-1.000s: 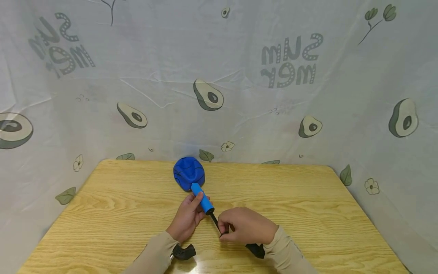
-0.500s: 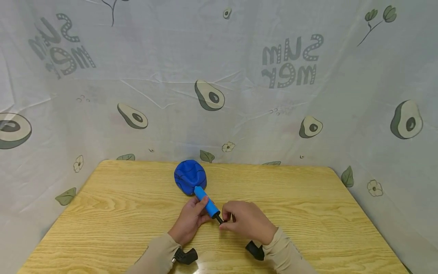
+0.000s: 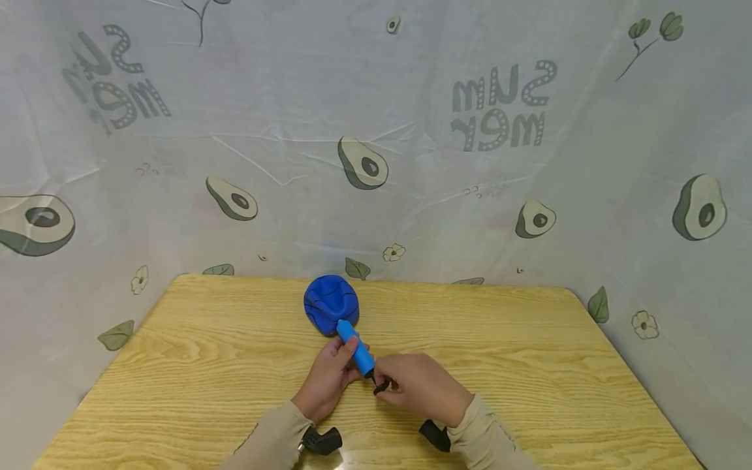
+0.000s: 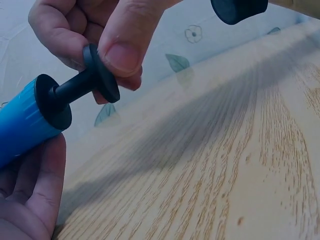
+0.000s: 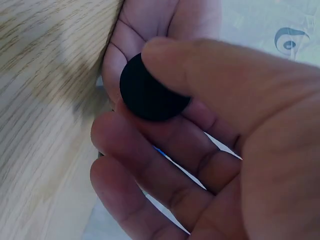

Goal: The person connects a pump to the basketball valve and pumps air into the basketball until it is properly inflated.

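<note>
A crumpled blue ball (image 3: 331, 303) with dark lines sits near the far side of the table, its skin dented inward. The front end of a blue hand pump (image 3: 356, 348) meets the ball's near edge in the head view. My left hand (image 3: 330, 378) grips the pump's barrel from the left, thumb on top. At the barrel's near end a short length of black rod shows, ending in a round black handle (image 4: 101, 75). My right hand (image 3: 420, 385) pinches this handle between thumb and fingers; in the right wrist view the thumb (image 5: 170, 62) lies across the disc.
The light wood-grain table (image 3: 517, 346) spreads out to both sides. A pale curtain (image 3: 411, 183) printed with avocados, leaves and lettering rises behind the table's far edge. Black wrist mounts (image 3: 322, 441) are worn at both cuffs.
One second ago a long piece of rod stuck out of the barrel; it has slid mostly in, with my right hand drawn nearer the left. Both hands keep their grips.
</note>
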A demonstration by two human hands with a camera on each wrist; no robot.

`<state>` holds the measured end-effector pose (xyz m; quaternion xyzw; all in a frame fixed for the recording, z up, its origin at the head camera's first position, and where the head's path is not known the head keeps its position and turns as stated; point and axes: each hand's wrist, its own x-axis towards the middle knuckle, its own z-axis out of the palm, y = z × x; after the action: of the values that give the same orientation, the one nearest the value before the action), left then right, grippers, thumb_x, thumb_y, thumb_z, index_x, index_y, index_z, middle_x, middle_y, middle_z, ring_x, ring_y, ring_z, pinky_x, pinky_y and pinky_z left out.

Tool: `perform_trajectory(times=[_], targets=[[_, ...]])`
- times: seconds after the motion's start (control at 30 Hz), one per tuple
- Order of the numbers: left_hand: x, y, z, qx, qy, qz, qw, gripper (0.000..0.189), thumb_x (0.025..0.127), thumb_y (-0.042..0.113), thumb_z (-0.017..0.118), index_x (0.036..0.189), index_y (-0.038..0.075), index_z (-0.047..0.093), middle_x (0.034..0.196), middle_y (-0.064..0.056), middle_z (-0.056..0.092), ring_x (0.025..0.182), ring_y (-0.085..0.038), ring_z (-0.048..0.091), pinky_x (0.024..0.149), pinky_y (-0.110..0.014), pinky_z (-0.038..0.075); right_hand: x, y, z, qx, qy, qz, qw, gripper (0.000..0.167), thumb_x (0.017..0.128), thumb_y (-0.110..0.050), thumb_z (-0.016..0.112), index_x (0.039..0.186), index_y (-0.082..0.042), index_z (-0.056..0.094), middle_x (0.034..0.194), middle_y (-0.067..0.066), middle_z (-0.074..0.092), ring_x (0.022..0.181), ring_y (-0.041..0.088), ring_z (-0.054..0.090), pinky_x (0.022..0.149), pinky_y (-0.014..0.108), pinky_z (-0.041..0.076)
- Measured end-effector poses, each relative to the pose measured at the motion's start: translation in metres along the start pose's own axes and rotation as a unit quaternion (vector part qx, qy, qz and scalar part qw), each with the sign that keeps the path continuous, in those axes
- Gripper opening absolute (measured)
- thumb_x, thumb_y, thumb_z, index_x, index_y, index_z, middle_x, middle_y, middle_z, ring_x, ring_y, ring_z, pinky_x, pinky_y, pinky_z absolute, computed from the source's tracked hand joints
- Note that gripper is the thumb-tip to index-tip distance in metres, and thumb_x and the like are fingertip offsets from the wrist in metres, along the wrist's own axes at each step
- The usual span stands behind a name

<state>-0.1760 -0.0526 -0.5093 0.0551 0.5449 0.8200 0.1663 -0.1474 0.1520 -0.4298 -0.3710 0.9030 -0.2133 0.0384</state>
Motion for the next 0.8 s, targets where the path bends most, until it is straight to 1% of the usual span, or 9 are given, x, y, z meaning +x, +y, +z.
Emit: perform_trajectory(times=[0.2,0.33,0.5,0.6,0.8], targets=[[-0.0007,0.0012,0.0007,-0.012,0.009,0.002,0.9999,0.067,0.110,0.042,0.049,0.150,-0.008,0.027,0.132,-0.017,0.052,0.107,-0.014,0.064,0.095,-0.029,0.055,-0.0005,-0.0029,-0.0026,0.010,-0.027,0.001,0.9996,0.025,0.090,-0.018,0.084,0.086,-0.023,0.060,0.077,-0.009,0.061,0.061,-0.004,0.047,0.056,0.017,0.042],[-0.0007,0.0003,-0.0005,-0.023,0.018,0.006,0.9996,0.070,0.110,0.043,0.050,0.152,-0.007,0.026,0.134,-0.019,0.051,0.110,-0.016,0.064,0.097,-0.029,0.055,-0.0017,-0.0043,-0.0035,0.027,-0.051,-0.001,0.9983,0.027,0.089,-0.018,0.083,0.080,-0.025,0.059,0.070,-0.015,0.056,0.058,-0.004,0.046,0.053,0.016,0.040],[-0.0004,0.0012,0.0000,-0.044,0.034,0.009,0.9984,0.067,0.109,0.041,0.052,0.151,-0.006,0.028,0.128,-0.015,0.054,0.110,-0.018,0.064,0.097,-0.030,0.055,-0.0024,-0.0055,-0.0034,0.044,-0.076,-0.001,0.9962,0.028,0.088,-0.019,0.083,0.076,-0.027,0.059,0.071,-0.018,0.056,0.060,-0.005,0.048,0.053,0.016,0.041],[0.0000,0.0017,0.0001,-0.051,0.038,0.009,0.9979,0.064,0.110,0.039,0.052,0.150,-0.006,0.029,0.126,-0.013,0.054,0.110,-0.018,0.064,0.097,-0.030,0.056,-0.0027,-0.0060,-0.0032,0.046,-0.079,0.003,0.9958,0.028,0.088,-0.020,0.083,0.077,-0.028,0.058,0.072,-0.019,0.055,0.060,-0.005,0.049,0.053,0.016,0.042],[-0.0002,0.0012,-0.0004,-0.045,0.029,0.009,0.9985,0.064,0.110,0.038,0.052,0.151,-0.005,0.028,0.127,-0.012,0.053,0.115,-0.018,0.062,0.099,-0.030,0.055,-0.0038,-0.0046,-0.0036,0.042,-0.078,0.011,0.9960,0.029,0.088,-0.024,0.084,0.078,-0.027,0.057,0.072,-0.020,0.052,0.059,-0.004,0.049,0.053,0.017,0.042]])
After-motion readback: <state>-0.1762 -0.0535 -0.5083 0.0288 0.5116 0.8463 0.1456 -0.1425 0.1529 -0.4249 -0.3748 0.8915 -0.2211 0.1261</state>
